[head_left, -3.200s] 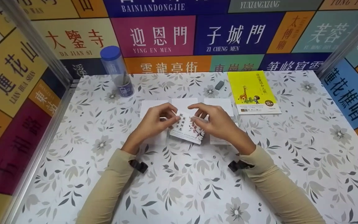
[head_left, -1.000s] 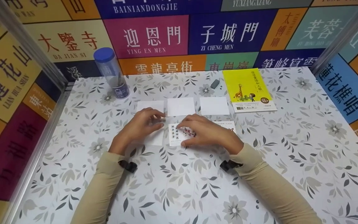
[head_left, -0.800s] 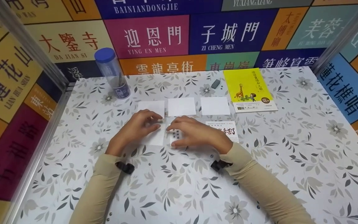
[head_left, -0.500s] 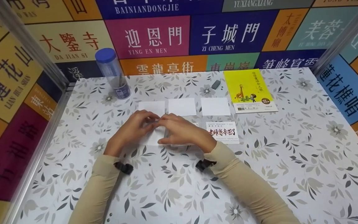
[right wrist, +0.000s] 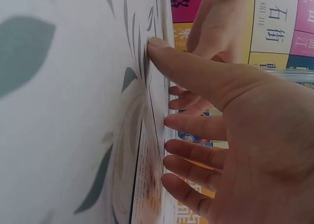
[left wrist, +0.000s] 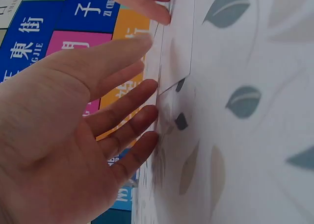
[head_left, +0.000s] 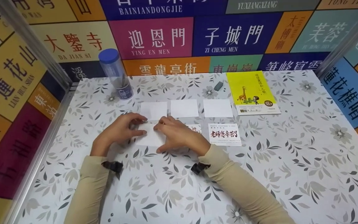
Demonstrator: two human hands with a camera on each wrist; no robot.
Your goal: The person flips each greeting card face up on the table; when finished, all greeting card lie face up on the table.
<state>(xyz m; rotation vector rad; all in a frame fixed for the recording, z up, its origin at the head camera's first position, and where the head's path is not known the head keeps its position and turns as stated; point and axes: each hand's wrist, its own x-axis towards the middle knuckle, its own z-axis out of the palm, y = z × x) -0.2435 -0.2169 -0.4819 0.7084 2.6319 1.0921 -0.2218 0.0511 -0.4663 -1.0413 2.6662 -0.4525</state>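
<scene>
A blank white card [head_left: 151, 137] lies at the left of the front row, between my two hands. My left hand [head_left: 118, 132] is at its left edge; in the left wrist view its fingers [left wrist: 130, 106] are spread and loosely extended beside the card [left wrist: 179, 47]. Over the card's right side is my right hand [head_left: 179, 135], thumb and fingers apart, fingertips at or close to the card; exact contact is unclear. A printed blossom card [head_left: 196, 128] lies mostly hidden under the right hand. Right of it, a card with red lettering [head_left: 224, 134] lies flat.
Behind the hands, three blank cards [head_left: 183, 108] form a row. A yellow booklet [head_left: 252, 90] lies back right, near a grey eraser-like block [head_left: 218, 86]. A clear blue-capped container [head_left: 115, 74] stands back left. Lettered panels [head_left: 151, 37] wall the table's back and sides.
The blossom card, held in both hands earlier, now lies on the table. My right hand has moved left from it to the blank card. My left hand has shifted slightly left.
</scene>
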